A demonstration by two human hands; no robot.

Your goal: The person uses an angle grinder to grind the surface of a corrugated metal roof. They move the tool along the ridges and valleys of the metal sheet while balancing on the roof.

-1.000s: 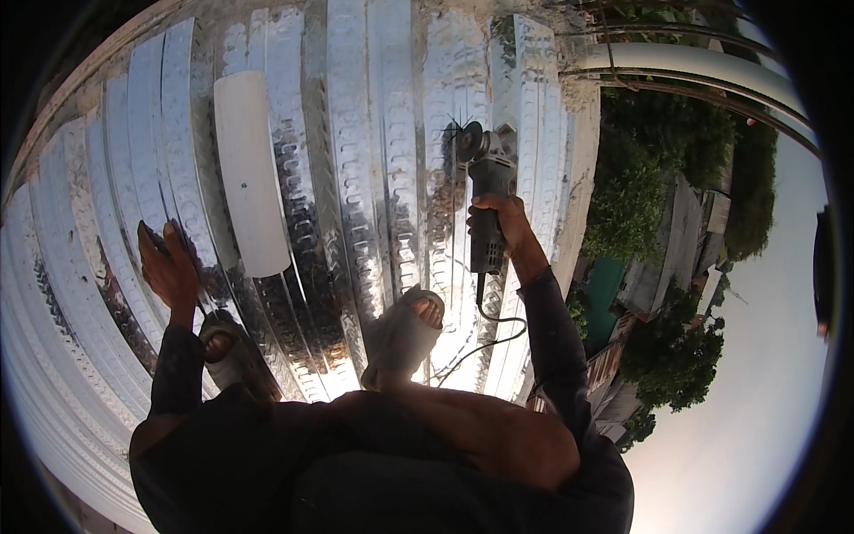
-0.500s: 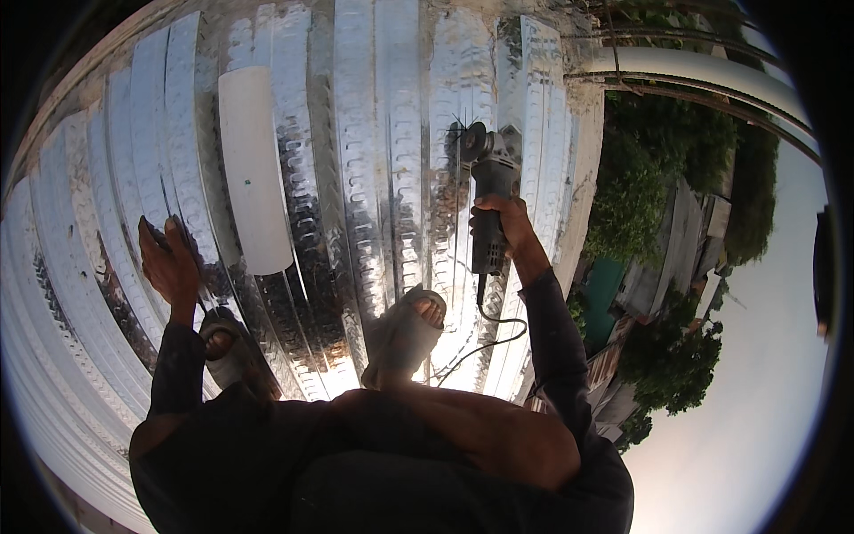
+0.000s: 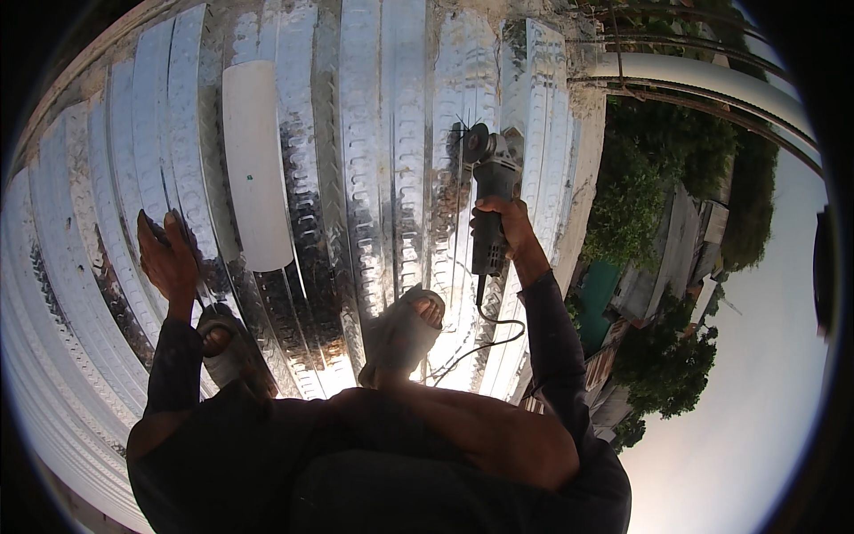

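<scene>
My right hand [image 3: 503, 222] is closed around the body of a dark angle grinder [image 3: 495, 182]. The grinder's round disc [image 3: 477, 142] sits at the far end of the tool, over a ridge of the shiny corrugated metal sheeting [image 3: 365, 151]. Behind the grip a black cord [image 3: 507, 336] trails back toward my feet. Off to the left, my left hand [image 3: 169, 262] is held over the sheeting with thumb and fingers apart, nothing visible between them. Whether its fingertips touch the metal I cannot tell.
A white half-round panel [image 3: 256, 169] lies on the sheeting between my hands. My sandalled feet [image 3: 418, 325] stand on the ridges. Along the right runs a rough concrete edge [image 3: 583, 169], with rusty bars [image 3: 703, 98] and a pale pipe [image 3: 685, 67] at upper right. Trees and roofs show beyond.
The view has shifted very slightly. My hands and the grinder hold nearly the same places as before.
</scene>
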